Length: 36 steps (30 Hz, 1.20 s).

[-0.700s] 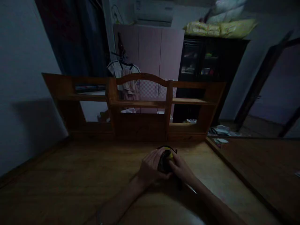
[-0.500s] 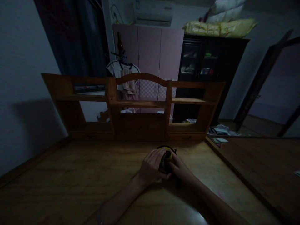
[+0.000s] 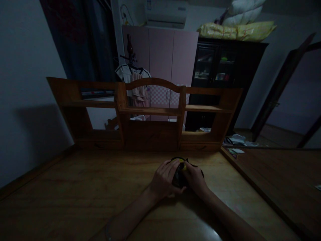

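The room is dim. My left hand [image 3: 164, 180] and my right hand [image 3: 194, 177] meet over a small dark object with a yellow part [image 3: 180, 170] on the wooden desk [image 3: 75, 194]. Both hands are closed round it, the left from the left side, the right from the right. Most of the object is hidden by my fingers, and I cannot make out what it is. It rests on or just above the desk top, in front of the shelf unit.
A low wooden shelf unit [image 3: 150, 113] runs along the desk's back edge. A second wooden surface [image 3: 281, 180] joins on the right, with papers [image 3: 237, 139] near its far corner. Behind stand a pink wardrobe [image 3: 160, 57], a dark cabinet [image 3: 220, 70] and hanging clothes [image 3: 135, 83].
My right hand has shifted slightly rightward and wrapped further round the object. The left hand stays where it was. The view has barely moved.
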### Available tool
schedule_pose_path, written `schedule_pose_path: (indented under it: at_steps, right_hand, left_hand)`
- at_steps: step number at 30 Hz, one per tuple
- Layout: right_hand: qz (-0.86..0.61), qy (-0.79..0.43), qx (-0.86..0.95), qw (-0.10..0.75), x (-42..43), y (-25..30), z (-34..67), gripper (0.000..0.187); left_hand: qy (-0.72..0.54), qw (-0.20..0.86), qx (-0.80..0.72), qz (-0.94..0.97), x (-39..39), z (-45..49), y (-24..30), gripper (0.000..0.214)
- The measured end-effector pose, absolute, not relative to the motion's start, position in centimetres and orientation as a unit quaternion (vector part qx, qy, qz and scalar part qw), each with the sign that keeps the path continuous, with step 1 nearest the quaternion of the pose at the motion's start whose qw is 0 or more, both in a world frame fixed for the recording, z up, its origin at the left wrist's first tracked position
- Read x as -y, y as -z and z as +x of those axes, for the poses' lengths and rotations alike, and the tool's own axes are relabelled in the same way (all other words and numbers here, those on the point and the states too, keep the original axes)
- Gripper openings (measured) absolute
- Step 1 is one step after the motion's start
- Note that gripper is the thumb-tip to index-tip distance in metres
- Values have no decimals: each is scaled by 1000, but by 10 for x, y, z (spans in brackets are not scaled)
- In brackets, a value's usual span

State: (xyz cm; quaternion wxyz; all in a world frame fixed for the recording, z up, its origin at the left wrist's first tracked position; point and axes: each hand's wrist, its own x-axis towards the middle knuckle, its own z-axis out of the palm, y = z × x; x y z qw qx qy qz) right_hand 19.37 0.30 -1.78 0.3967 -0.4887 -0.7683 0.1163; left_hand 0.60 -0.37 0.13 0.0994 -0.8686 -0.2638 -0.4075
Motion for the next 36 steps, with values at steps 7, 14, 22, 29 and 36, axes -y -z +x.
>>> schedule_pose_path:
  at_steps: [7,14,22,29,36]
  right_hand:
    - [-481,75,830,273,-3,14,207,16]
    - [-471,0,822,320,-1,15,196,41]
    - [-463,-95,800,369,-1,13,193,45]
    - [-431,-117,807,388,4,7,189,50]
    - [-439,-149,802,377,1,8,189,39]
  left_hand:
    - [405,94,256,-873,3,5,3,85]
    - [411,80,282,-863,1,3,5,81]
    - [412,71,291,-861,0,4,5,78]
    - [421,66,277,-861,0,7,7,77]
    - [421,73,282,-859,3,7,3,78]
